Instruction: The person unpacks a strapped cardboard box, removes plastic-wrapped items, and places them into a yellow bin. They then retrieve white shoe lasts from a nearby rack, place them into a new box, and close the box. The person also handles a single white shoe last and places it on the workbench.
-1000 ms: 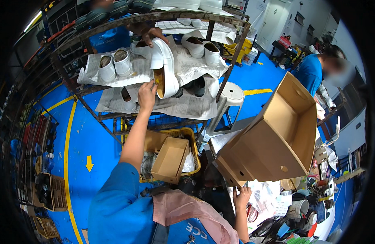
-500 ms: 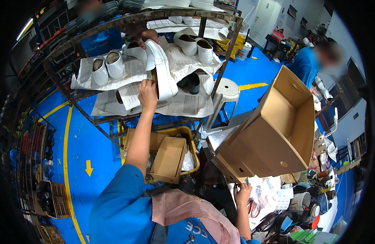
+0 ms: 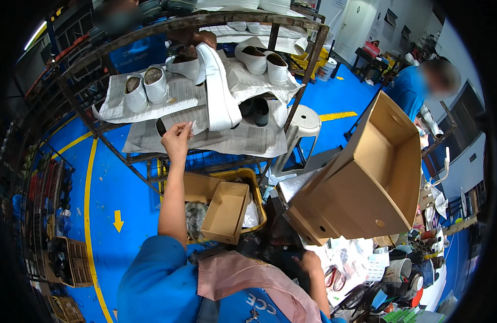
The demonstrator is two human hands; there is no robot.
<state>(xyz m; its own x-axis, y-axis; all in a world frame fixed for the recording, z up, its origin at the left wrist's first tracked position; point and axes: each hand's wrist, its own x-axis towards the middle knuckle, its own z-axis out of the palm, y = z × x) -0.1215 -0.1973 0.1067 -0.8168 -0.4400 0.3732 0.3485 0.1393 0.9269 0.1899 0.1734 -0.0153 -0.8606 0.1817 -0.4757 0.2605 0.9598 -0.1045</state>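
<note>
My left hand [image 3: 176,141] is raised before the rack, closed in a pinch on a small white piece [image 3: 192,127], perhaps paper. Just beyond it a white shoe [image 3: 222,97] stands on end, toe down. A co-worker's hand [image 3: 205,39] across the rack is at its upper end. More white shoes [image 3: 156,86] rest on newspaper [image 3: 178,102] on the shelf. My right hand [image 3: 310,262] is low on the right, below the stacked cardboard boxes [image 3: 345,199] and apart from them. Its fingers are partly apart, with nothing visible in them.
A yellow basket [image 3: 261,215] below the rack holds an open cardboard box [image 3: 226,212]. A white stool [image 3: 304,126] stands right of the rack. Tubs, papers and tools crowd the bench [image 3: 340,269]. Another person [image 3: 407,86] works at the far right.
My left hand has drawn back from the shoe, down and left, with the small white piece. My right hand has left the box's lower edge and moved down. The shoe has shifted slightly right.
</note>
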